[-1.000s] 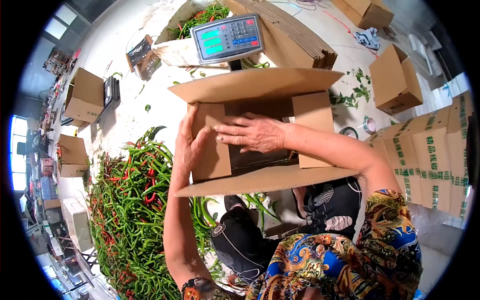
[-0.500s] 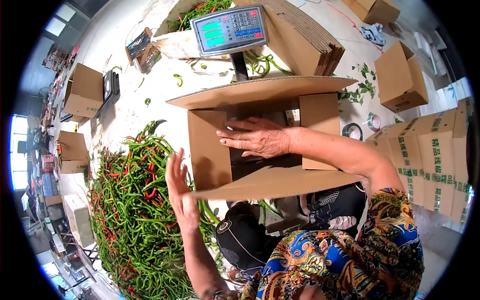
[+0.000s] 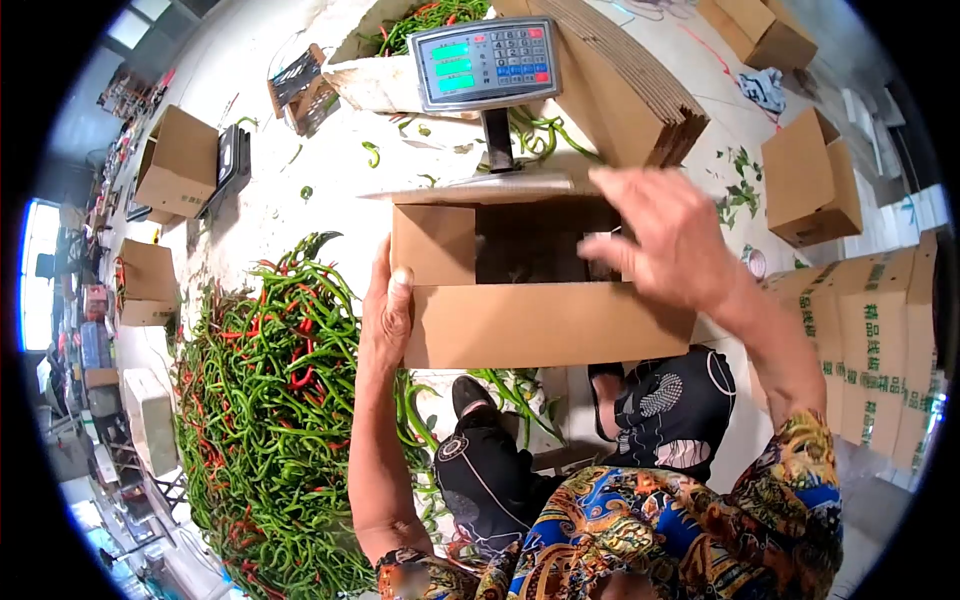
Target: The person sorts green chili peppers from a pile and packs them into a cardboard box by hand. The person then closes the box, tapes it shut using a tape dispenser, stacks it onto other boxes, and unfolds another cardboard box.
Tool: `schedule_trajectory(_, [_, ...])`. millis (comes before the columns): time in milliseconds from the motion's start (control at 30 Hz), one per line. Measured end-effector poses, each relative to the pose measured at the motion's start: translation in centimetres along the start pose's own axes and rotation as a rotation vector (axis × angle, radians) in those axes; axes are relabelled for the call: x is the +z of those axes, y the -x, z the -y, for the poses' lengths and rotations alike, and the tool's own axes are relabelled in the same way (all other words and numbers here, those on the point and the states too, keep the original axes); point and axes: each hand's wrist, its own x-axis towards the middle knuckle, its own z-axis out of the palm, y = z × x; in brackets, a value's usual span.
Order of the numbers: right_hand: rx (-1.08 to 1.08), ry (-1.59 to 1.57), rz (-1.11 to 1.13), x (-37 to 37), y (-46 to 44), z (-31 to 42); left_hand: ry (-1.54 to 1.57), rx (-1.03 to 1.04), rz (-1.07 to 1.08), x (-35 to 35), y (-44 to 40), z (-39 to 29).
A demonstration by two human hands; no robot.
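A cardboard box (image 3: 550, 325) is in front of me, its top uncovered and its near flap folded outward toward me. A short flap (image 3: 435, 245) spans its left end, and the inside is dark. My left hand (image 3: 388, 312) holds the box's left side, thumb on the near corner and fingers along the outer wall. Over the right end hovers my right hand (image 3: 665, 240), slightly blurred, with thumb and fingers apart and nothing visible in it. It hides that end of the box, and I cannot tell whether its fingertips touch the cardboard.
A scale display (image 3: 487, 65) stands behind the box. Flattened cartons (image 3: 630, 90) lean at the back right. A large heap of green and red chilies (image 3: 290, 430) lies at left. Printed cartons (image 3: 860, 340) stand at right, near another cardboard box (image 3: 810, 180).
My right hand has come up out of the box and moved right. My left hand has closed on the left side. The near flap now folds outward, and the far flap has dropped back.
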Motion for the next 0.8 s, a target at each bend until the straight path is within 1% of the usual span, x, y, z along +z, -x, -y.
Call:
schedule_trajectory(33, [-0.067,-0.008,0.030,0.3,1.1,0.3,0.042,-0.020,0.051,0.0,0.4,-0.9])
schedule_trajectory(67, [-0.126,-0.010,0.054,1.2,2.4,0.6,0.079,0.020,0.053,0.4,0.6,-1.2])
schedule_trajectory(100, [-0.131,0.051,0.157,2.8,4.0,1.5,0.117,0.062,0.046,0.7,0.7,-1.6])
schedule_trajectory(133, [-0.067,-0.010,0.182,3.9,4.7,2.1,0.153,0.099,0.045,0.9,1.0,-1.7])
schedule_trajectory(167, [-0.084,-0.042,0.167,3.9,4.6,2.0,0.157,0.109,0.082,0.5,0.9,-1.0])
schedule_trajectory(267, [-0.116,-0.104,0.155,4.3,4.8,2.0,0.107,-0.007,0.009,1.0,0.4,-1.3])
schedule_trajectory(300, [-0.132,-0.106,0.151,4.3,4.6,1.7,0.042,-0.138,0.002,0.7,-0.1,-2.1])
schedule_trajectory(400, [-0.047,-0.138,0.131,4.4,5.0,0.4,-0.071,-0.111,-0.027,0.9,-1.8,-0.7])
schedule_trajectory(433, [0.022,-0.137,-0.098,4.4,4.9,-0.3,-0.113,-0.090,-0.009,0.7,-2.0,-1.4])
schedule_trajectory(467, [0.101,-0.012,-0.192,3.8,4.8,-1.5,-0.103,-0.172,-0.012,0.6,-2.1,-1.7])
schedule_trajectory(500, [0.185,0.119,-0.290,3.1,5.0,-3.2,-0.072,-0.170,-0.011,0.5,-2.1,-1.6])
schedule_trajectory(533, [0.284,0.131,-0.339,3.6,6.1,-5.4,-0.038,-0.161,-0.002,0.5,-2.4,-1.6])
schedule_trajectory(600, [0.812,-0.821,-0.195,5.9,9.0,-8.1,-0.050,-0.142,-0.021,0.9,-2.8,-2.0])
schedule_trajectory(633, [0.865,-1.122,-0.238,5.8,8.9,-7.4,0.020,-0.186,0.016,1.0,-3.4,-1.6])
schedule_trajectory(700, [0.941,-1.741,-0.335,6.6,8.2,-5.1,0.005,-0.259,0.020,0.4,-4.5,-0.7])
schedule_trajectory(733, [0.974,-1.766,-0.296,6.7,7.9,-4.8,-0.001,-0.305,0.031,-0.1,-4.9,-1.0])
schedule_trajectory(767, [1.007,-1.790,-0.262,6.6,7.2,-5.2,0.069,-0.353,0.028,-0.5,-5.2,-1.2])
schedule_trajectory(800, [1.040,-1.812,-0.231,6.2,6.8,-5.2,-0.042,-0.385,-0.011,-1.2,-4.8,-2.7])
